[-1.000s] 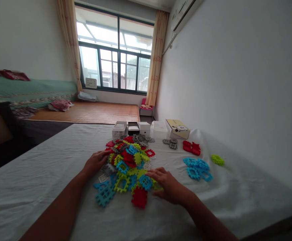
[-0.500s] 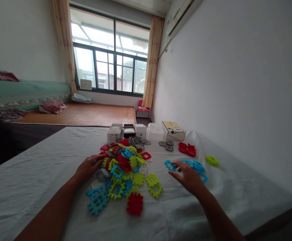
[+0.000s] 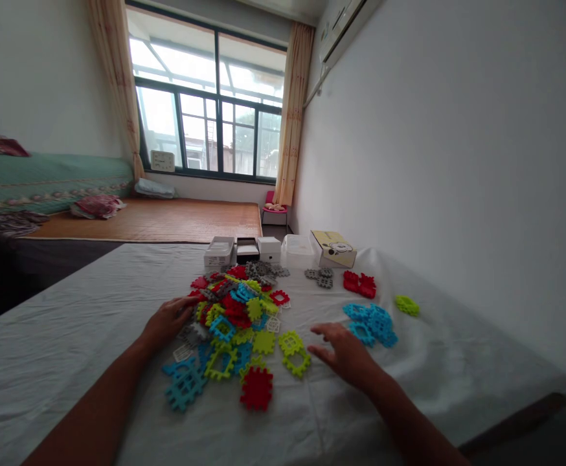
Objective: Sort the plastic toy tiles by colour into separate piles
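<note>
Head view: white cloth (image 3: 307, 427) over a table, toothed plastic pcs spread on it, both bare forearms coming in fr. near side.
L hand (image 3: 166, 322): at main pile's L edge, fingers part bent, tips by red & grey pcs; can't tell fr. this angle if it grips any.
R hand (image 3: 345, 353): open, thumb & fingers well apart, nothing held; btwn yel-grn pair & blue group.
Main pile (image 3: 237, 314): mid table, red, grey, blue, yel-grn & white pcs, heaped & overlapping.
Red tile (image 3: 256, 388): flat at pile's near edge.
Blue-green window tile (image 3: 184, 387): pile's near L corner.
Yel-grn pair (image 3: 290, 341): two pcs touching, just R of pile.
Blue group (image 3: 380, 323): several overlapping, R of R hand.
Red group (image 3: 359, 285): beyond blue.
Grey group (image 3: 325, 279): L of red group.
Yel-grn stack (image 3: 407, 305): far R, on its own.
Back row, L to R: white box (image 3: 219, 252), black box (image 3: 247, 250), small white box (image 3: 269, 250), clear tub (image 3: 298, 252), yellow box (image 3: 334, 249).
</note>
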Demonstrator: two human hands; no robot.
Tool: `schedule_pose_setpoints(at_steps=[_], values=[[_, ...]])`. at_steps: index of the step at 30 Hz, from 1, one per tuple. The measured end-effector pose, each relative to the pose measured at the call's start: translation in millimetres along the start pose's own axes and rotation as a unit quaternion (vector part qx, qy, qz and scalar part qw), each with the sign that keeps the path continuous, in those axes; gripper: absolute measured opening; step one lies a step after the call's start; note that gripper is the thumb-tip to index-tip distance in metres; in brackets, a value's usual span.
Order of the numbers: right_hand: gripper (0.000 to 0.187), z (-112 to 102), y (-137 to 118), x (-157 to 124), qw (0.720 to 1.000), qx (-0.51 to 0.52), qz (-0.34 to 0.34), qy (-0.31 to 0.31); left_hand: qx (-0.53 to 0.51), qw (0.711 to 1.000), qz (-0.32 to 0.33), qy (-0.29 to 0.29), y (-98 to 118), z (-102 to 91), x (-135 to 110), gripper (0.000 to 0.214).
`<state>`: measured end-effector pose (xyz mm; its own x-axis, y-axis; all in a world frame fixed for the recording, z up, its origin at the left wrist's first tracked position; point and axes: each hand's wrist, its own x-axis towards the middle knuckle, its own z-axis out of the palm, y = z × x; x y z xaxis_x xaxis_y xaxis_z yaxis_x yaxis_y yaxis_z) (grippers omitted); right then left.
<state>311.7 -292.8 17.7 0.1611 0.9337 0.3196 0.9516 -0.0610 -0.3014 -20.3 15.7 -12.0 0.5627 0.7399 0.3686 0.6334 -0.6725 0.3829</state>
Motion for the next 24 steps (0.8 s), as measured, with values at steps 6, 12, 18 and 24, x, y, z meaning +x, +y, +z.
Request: schedule_pose_setpoints(at_steps=[6, 12, 18, 24], values=[[0.04, 21, -54, 22, 0.998, -0.049, -0.014, -0.044, -0.016, 1.0, -0.003, 0.0, -1, -2.3, 0, 0.046], [0.041, 1, -22, 20, 0.999, -0.021, -0.013, -0.023, -0.014, 1.0, -0.003, 0.003, -6, 0.0, 1, 0.047], [0.043, -62, 108, 2, 0.975, -0.058, 0.178, 0.123, -0.03, 1.0, 0.003, -0.004, -13, 4.4, 3, 0.05], [0.047, -57, 228, -52, 0.909, -0.144, 0.381, 0.083, -0.032, 0.999, 0.007, -0.001, -13, 4.6, 3, 0.051]])
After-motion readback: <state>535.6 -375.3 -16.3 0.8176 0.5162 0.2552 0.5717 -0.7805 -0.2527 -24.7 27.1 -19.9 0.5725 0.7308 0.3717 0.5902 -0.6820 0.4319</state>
